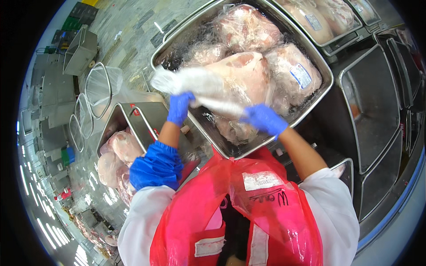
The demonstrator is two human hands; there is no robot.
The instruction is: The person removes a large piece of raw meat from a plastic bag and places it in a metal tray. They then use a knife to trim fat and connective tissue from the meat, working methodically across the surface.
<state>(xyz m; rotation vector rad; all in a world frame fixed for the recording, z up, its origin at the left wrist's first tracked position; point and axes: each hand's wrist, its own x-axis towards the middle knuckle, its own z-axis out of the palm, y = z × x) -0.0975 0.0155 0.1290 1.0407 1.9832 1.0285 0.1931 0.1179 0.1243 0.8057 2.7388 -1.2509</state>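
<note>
Both of my hands wear blue gloves and stretch a whitish plastic bag (195,84) between them, blurred by motion. At the bag's near left edge, my left hand (179,107) is closed on the plastic. My right hand (267,119) pinches its right end. Under and behind the bag is a large pale cut of meat (244,71) in a steel tub (329,75). Around it in the tub lie several cuts wrapped in clear plastic, one a wrapped meat piece (290,66) with a blue-and-white label.
To the left stands a steel bin (122,117) beside bare meat pieces (124,148). Metal hoops (98,88) there carry clear bags. Several steel tubs (372,102) are on the right, and another tub with wrapped meat (315,22) is at the far right. Tiled floor (128,26) shows beyond.
</note>
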